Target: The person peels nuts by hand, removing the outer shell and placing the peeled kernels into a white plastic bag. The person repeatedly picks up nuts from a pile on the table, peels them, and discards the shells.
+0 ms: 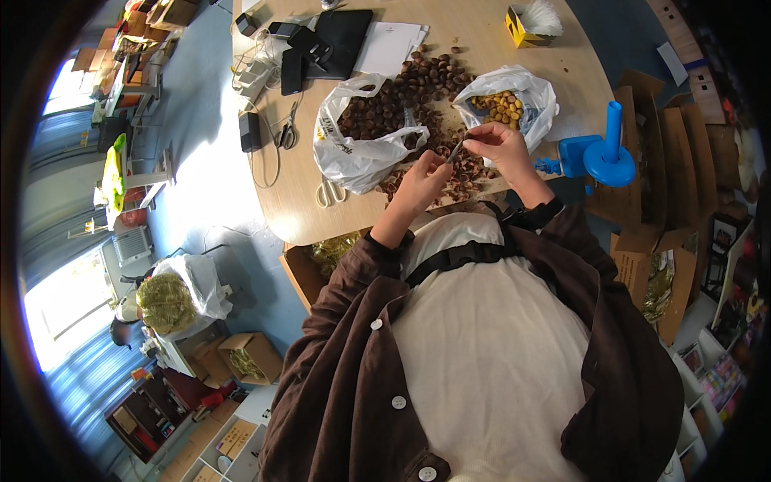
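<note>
My left hand (426, 178) pinches a slim grey metal tool (455, 152), perhaps a small blade, pointing toward my right hand. The fingertips of my right hand (503, 147) are closed on a small dark piece, likely a chestnut, mostly hidden by the fingers. Beneath both hands lies a heap of broken brown chestnut shells (464, 175). To the left, a white plastic bag (346, 159) holds whole brown chestnuts (373, 114), and more chestnuts (437, 72) spread behind it. Beyond my right hand, another white plastic bag (542, 102) contains peeled yellow chestnuts (503, 108).
Cream-handled scissors (330, 194) and dark scissors (287, 134) lie on the wooden table (289, 205). Phones, cables and a black laptop (343, 42) sit farther back. A blue clamped device (602, 158) juts from the right edge, near cardboard boxes (638, 181). Another person (125, 319) is at far left.
</note>
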Available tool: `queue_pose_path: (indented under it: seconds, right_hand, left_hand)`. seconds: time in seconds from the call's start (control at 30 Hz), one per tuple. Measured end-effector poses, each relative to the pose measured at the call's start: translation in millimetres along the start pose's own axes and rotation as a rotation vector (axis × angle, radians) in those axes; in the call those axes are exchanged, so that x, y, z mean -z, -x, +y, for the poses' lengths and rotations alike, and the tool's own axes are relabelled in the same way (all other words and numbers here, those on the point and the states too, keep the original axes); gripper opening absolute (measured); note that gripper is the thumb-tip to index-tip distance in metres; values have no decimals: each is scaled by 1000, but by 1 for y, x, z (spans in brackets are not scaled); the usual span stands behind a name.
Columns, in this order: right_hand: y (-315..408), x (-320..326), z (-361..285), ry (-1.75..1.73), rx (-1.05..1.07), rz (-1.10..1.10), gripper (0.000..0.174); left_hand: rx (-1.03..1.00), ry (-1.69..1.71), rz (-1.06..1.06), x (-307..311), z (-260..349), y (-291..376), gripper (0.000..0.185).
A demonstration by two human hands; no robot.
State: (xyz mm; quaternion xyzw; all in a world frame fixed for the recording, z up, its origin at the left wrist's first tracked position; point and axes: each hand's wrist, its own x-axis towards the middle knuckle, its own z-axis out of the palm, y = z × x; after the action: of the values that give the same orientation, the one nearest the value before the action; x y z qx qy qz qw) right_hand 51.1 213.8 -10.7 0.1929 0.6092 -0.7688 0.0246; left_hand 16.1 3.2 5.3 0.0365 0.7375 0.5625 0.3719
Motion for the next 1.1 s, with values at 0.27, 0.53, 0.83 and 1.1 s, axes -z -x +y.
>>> queue_pose_path:
  seconds: [0.27,0.53,0.83,1.1]
  right_hand:
    - [0,-3,2,170,173,-31,22]
    - [1,-1,-3,244,147,-34,21]
    - [2,-1,-2,280,147,-34,22]
    - [-3,-3,2,260,155,-47,23]
  left_hand:
    - [53,17,-64,1,-2,-3,40]
    - [17,-151,-89,4,9,3,41]
    - [-100,-186,-85,-2,-5,0,37]
    - [-182,-290,-52,-5,-4,4,34]
